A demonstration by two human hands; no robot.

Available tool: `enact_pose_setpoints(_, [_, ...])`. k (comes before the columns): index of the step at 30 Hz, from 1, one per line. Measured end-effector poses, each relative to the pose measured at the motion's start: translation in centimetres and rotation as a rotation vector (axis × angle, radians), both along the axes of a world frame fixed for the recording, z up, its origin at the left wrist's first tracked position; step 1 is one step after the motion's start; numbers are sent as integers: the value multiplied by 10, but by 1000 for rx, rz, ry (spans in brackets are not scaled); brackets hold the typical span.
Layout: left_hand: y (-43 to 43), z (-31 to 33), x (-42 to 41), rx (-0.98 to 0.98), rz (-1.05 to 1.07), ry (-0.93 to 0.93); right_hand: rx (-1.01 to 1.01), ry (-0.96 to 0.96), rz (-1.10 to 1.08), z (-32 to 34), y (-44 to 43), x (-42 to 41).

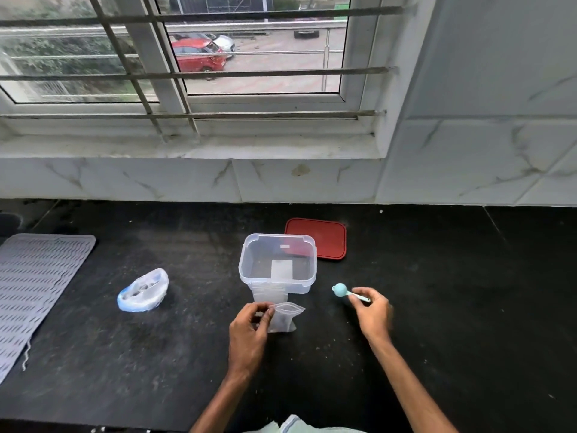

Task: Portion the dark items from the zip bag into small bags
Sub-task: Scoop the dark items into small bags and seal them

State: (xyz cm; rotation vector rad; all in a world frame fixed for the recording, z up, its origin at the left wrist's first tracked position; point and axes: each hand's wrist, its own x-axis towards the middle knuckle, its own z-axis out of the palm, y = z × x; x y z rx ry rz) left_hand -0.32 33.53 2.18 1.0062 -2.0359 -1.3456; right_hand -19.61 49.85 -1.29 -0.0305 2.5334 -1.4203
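At the middle of the black countertop's [437, 323] near edge, my left hand [249, 326] pinches the mouth of a small bag [285, 318] between thumb and curled fingers. The clear bag stands on the counter with its zip top gaping open. Whether anything dark lies inside it is hard to tell. To the right, my right hand [371, 310] grips the handle of a pale blue measuring spoon [341, 290] in its curled fingertips. The spoon's round bowl points left toward the container, apart from it.

Just behind the small bag stands a clear plastic container [278, 264], open-topped, with a white label on its near wall. A red lid [324, 237] lies flat behind its right corner, partly hidden by it.

Well to the left, toward the middle of the counter, sits the zip bag [143, 292], blue and clear, slumped with its mouth open. Its contents are too blurred to name. A grey ribbed mat [37, 285] covers the counter's left edge.

Beyond the far edge rise marbled white tiles [312, 179] and a barred window [187, 73], with a red car [199, 57] parked outside.
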Motion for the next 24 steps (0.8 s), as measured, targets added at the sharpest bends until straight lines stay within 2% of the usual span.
enact_pose_setpoints(4, [4,9,-1,14,10,11,243,201,157,-15,4,7])
enact_pose_setpoints(7, [4,12,1,21,26,13,349,357,181,-11,5,16])
enact_pose_setpoints(10, [4,13,2,11,45,6,112,509,287,21,-11,31])
enact_pose_setpoints(13, [5,11,5,-9,47,-30,-57,510,549,55,-33,56])
enact_pose_setpoints(18, [5,15,12,-124,26,-114,69,565,874,66,-56,82])
enact_pose_setpoints(24, [-7,17,21,-119,-6,-85,143,581,863,63,-69,92])
